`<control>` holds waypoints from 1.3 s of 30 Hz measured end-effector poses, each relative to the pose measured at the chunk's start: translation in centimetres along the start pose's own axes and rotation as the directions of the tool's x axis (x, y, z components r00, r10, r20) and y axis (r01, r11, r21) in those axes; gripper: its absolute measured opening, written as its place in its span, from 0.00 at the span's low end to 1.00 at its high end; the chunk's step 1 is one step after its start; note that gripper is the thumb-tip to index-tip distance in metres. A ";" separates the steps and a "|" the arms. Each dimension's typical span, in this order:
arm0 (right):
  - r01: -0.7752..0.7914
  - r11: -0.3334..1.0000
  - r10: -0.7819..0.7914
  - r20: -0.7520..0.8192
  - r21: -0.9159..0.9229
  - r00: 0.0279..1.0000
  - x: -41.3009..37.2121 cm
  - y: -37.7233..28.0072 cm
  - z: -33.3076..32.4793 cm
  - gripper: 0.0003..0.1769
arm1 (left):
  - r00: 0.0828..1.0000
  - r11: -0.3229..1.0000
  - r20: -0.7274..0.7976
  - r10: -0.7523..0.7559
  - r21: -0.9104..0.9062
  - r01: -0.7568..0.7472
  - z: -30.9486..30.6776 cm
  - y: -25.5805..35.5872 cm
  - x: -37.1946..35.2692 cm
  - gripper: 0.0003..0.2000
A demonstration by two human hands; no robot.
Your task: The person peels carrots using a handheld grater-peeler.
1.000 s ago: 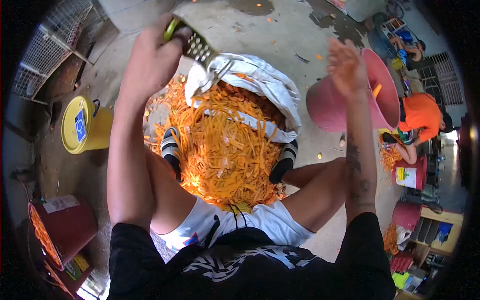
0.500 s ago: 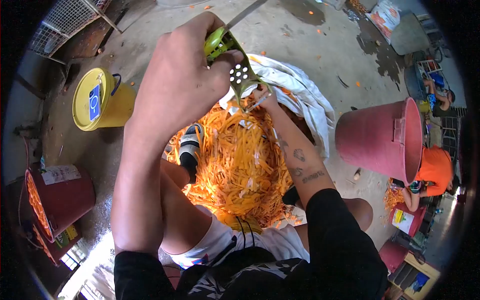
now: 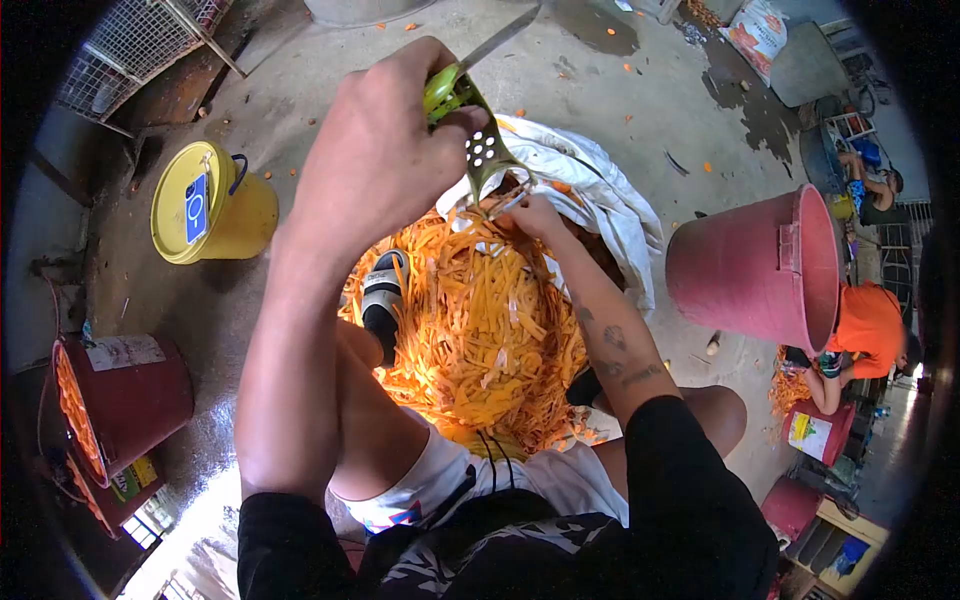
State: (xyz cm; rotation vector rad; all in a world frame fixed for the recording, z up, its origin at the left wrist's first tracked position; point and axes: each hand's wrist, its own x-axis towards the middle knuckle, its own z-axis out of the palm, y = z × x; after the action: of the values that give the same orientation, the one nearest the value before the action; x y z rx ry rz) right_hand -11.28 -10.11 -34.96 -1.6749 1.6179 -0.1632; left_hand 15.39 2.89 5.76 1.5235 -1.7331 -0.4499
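My left hand (image 3: 385,150) is closed around a green peeler (image 3: 482,145) with a perforated handle and a forked head. A knife blade (image 3: 503,38) sticks out past the top of this grip. At the peeler's forked head, the fingers of my right hand (image 3: 537,216) are pinched together; what they hold is too small to make out. Under both hands lies a large heap of orange peel strips (image 3: 470,330), between my legs. A white sack (image 3: 590,180) with its mouth open lies just beyond my right hand.
A yellow lidded bucket (image 3: 245,215) with a phone (image 3: 196,208) on top stands left. Below it is a dark red bucket (image 3: 140,400) of orange pieces. On the right are a big pink tub (image 3: 735,265) and a person in orange (image 3: 868,328) bending over peelings.
My right hand has shifted slightly down and right at the peeler's head. The left hand with the peeler has moved a little to the right within the view.
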 end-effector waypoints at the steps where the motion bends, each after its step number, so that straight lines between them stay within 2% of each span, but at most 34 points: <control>1: -0.107 0.982 0.102 0.038 0.157 0.994 -2.6 -0.7 -1.8 0.32 | 1.000 1.000 -0.004 0.008 -0.004 -0.008 0.1 0.2 -0.2 0.12; 2: -0.215 0.927 0.197 0.089 0.306 0.976 -5.6 -1.2 -3.8 0.32 | 1.000 1.000 -0.002 -0.008 -0.006 0.008 0.2 0.4 -0.5 0.12; 3: -0.214 0.928 0.201 0.074 0.306 0.977 -8.1 -1.2 -5.6 0.32 | 1.000 1.000 -0.001 -0.022 -0.011 0.022 0.5 0.7 -0.6 0.13; 5: -0.264 0.655 0.173 0.199 0.708 0.965 -13.4 -1.4 -9.0 0.27 | 1.000 1.000 -0.002 -0.009 -0.012 0.009 0.8 1.4 -1.1 0.13; 6: -0.252 0.657 0.177 0.179 0.711 0.968 -16.9 -3.2 -11.2 0.27 | 1.000 0.999 -0.018 -0.019 -0.045 0.018 1.3 1.6 -1.3 0.13; 8: -0.270 0.257 0.097 0.253 0.928 0.963 -22.9 -6.5 -15.5 0.23 | 0.999 0.998 -0.031 -0.009 -0.061 0.007 2.1 2.4 -1.2 0.13; 9: -0.251 0.255 0.104 0.231 0.934 0.967 -23.1 -6.0 -16.4 0.23 | 1.000 0.997 -0.029 0.011 -0.072 -0.013 2.7 2.6 -1.1 0.13; 11: -0.241 0.306 0.097 0.221 0.921 0.970 -22.4 -5.0 -18.4 0.22 | 0.999 0.977 0.016 0.046 -0.207 -0.042 4.4 2.9 -0.8 0.12; 12: -0.181 0.367 0.212 0.107 0.913 0.971 -23.0 -6.9 -19.2 0.22 | 0.997 0.971 0.036 0.061 -0.235 -0.051 4.8 3.5 -0.8 0.12; 13: -0.165 0.364 0.211 0.091 0.917 0.973 -23.3 -6.8 -20.6 0.22 | 0.996 0.969 0.035 0.079 -0.238 -0.068 5.5 3.7 -0.7 0.12; 15: -0.037 0.455 0.032 0.025 0.890 0.999 -24.3 -6.7 -23.1 0.22 | 0.994 0.924 0.092 0.063 -0.382 -0.023 7.1 3.8 -0.4 0.11; 16: 0.012 0.458 0.037 -0.033 0.889 0.999 -25.5 -7.7 -24.2 0.22 | 0.991 0.874 0.098 0.089 -0.486 -0.031 7.6 4.3 -0.5 0.11; 17: 0.018 0.459 0.039 -0.040 0.888 0.998 -26.3 -8.2 -25.2 0.22 | 0.991 0.872 0.097 0.096 -0.489 -0.036 7.9 4.7 -0.4 0.11; 19: 0.024 0.434 -0.014 -0.020 0.901 1.000 -27.0 -8.1 -26.8 0.22 | 0.973 0.776 0.228 0.035 -0.620 0.117 8.7 5.9 -0.6 0.10; 20: 0.008 0.488 -0.030 0.007 0.873 1.000 -26.9 -7.8 -27.3 0.24 | 0.978 0.727 0.206 0.039 -0.677 0.114 9.4 6.8 -1.0 0.09; 21: 0.011 0.482 -0.028 0.003 0.876 1.000 -27.1 -7.4 -27.0 0.24 | 0.977 0.730 0.211 0.044 -0.674 0.113 10.3 7.3 -1.3 0.09; 23: 0.049 0.609 0.104 -0.141 0.792 0.985 -26.5 -7.3 -26.3 0.27 | 0.971 0.716 0.217 0.099 -0.694 0.082 12.0 7.3 -1.4 0.09; 25: 0.068 0.569 0.048 -0.115 0.819 0.992 -28.1 -8.4 -26.2 0.28 | 0.968 0.726 0.228 0.109 -0.683 0.079 12.5 7.2 -1.3 0.09; 27: 0.064 0.508 0.018 -0.085 0.859 0.996 -30.1 -9.1 -25.1 0.29 | 0.979 0.647 0.205 0.018 -0.748 0.145 13.1 7.0 -1.7 0.08; 29: 0.045 0.456 -0.058 -0.020 0.889 0.998 -30.6 -10.3 -24.7 0.29 | 0.982 0.657 0.189 0.032 -0.744 0.121 14.1 7.3 -1.9 0.08; 31: 0.026 0.433 -0.103 0.021 0.901 0.994 -31.6 -11.2 -24.8 0.29 | 0.985 0.732 0.131 0.114 -0.681 0.005 14.6 8.8 -3.3 0.08; 32: 0.010 0.358 -0.141 0.043 0.934 0.989 -31.7 -11.2 -24.5 0.29 | 0.983 0.714 0.085 0.160 -0.698 -0.056 14.7 9.6 -4.0 0.08; 33: -0.010 0.281 -0.178 0.063 0.960 0.982 -31.8 -10.9 -24.2 0.28 | 0.982 0.717 0.098 0.159 -0.696 -0.047 14.7 9.1 -3.7 0.08; 34: -0.013 0.288 -0.268 0.094 0.957 0.959 -32.1 -10.3 -24.3 0.27 | 0.989 0.773 0.081 0.126 -0.633 -0.047 14.5 8.2 -3.1 0.08; 35: -0.019 0.284 -0.265 0.097 0.959 0.959 -32.2 -9.9 -24.3 0.27 | 0.994 0.822 0.057 0.095 -0.567 -0.045 14.3 7.4 -2.3 0.08; 36: -0.026 0.277 -0.270 0.104 0.961 0.957 -32.9 -10.3 -24.6 0.27 | 0.999 0.763 -0.018 0.048 -0.644 -0.048 14.2 6.9 -1.5 0.08; 38: -0.028 0.262 -0.276 0.102 0.965 0.956 -34.2 -10.9 -25.1 0.27 | 0.986 0.767 -0.127 -0.107 -0.641 0.001 13.4 3.7 1.2 0.07; 39: -0.044 0.258 -0.253 0.112 0.965 0.961 -34.8 -11.2 -25.2 0.26 | 0.962 0.743 -0.225 -0.153 -0.668 -0.038 13.3 2.3 2.2 0.05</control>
State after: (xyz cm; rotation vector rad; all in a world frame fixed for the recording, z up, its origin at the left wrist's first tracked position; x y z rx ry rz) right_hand -23.45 8.55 3.43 -0.7119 0.7951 -0.8239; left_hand 4.09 -1.62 -0.46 1.0426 -1.1232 -0.7662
